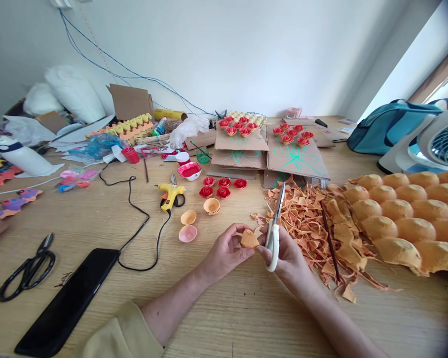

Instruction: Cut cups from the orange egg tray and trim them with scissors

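Note:
My left hand [226, 253] pinches a small orange egg-carton piece [249, 239] above the wooden table [224, 308]. My right hand [289, 256] is closed round the white handles of a pair of scissors [274, 228], whose blades point up and away, right beside the piece. Both hands hover just left of a heap of orange carton scraps [309, 223]. To the right lies an orange egg tray [403, 216], bumps up.
Red painted roses [218, 188], orange and pink cups [194, 223], a yellow glue gun [169, 193] with black cord, a paint bowl [189, 170], black scissors [26, 268], a black phone [67, 301], cardboard with roses [269, 144], a blue bag [388, 124] and a fan [436, 144].

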Tool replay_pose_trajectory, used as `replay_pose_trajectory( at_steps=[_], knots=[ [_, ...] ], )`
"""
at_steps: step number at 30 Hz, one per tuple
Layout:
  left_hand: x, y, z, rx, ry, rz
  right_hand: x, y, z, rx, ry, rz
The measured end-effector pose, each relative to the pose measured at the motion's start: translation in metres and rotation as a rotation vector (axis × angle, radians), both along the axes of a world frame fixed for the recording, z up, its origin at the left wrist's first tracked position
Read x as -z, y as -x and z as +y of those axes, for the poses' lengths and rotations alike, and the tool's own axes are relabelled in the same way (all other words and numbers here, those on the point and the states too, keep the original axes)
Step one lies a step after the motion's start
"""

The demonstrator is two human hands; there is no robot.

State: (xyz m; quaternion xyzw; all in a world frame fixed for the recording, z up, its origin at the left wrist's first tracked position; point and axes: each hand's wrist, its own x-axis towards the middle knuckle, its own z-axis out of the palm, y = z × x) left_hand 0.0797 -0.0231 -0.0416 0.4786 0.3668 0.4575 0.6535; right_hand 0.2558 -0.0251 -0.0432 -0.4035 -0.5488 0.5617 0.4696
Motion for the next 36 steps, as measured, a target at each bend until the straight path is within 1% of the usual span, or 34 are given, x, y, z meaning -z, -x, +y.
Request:
replay_pose_trajectory(
  at_steps=[5, 9, 11, 13, 19, 25, 30, 33, 36],
  knots=[
    [-0.004, 0.002, 0.000, -0.066, -0.037, 0.022, -0.004, -0.003, 0.000, -0.017, -0.079, -0.137],
    [-0.002, 0.006, 0.004, -0.156, -0.058, 0.005, -0.008, -0.009, 0.001, -0.050, -0.074, -0.275],
    [-0.002, 0.007, 0.006, -0.211, -0.063, -0.004, -0.008, -0.010, 0.002, -0.081, -0.076, -0.311],
    [-0.002, 0.008, 0.007, -0.238, -0.057, -0.015, -0.007, -0.011, 0.002, -0.111, -0.083, -0.338],
    [-0.002, 0.009, 0.008, -0.254, -0.070, -0.040, -0.002, -0.010, 0.001, -0.157, -0.155, -0.450],
    [0.003, 0.013, 0.011, -0.316, -0.134, 0.004, 0.000, -0.015, 0.003, -0.134, -0.251, -0.622],
    [0.002, 0.012, 0.011, -0.346, -0.190, 0.044, -0.003, -0.018, 0.006, -0.122, -0.316, -0.663],
    [0.004, 0.009, 0.009, -0.340, -0.175, 0.065, -0.002, -0.020, 0.006, -0.117, -0.327, -0.688],
    [0.009, 0.008, 0.008, -0.306, -0.187, 0.099, 0.000, -0.022, 0.006, -0.115, -0.329, -0.714]
  ],
)
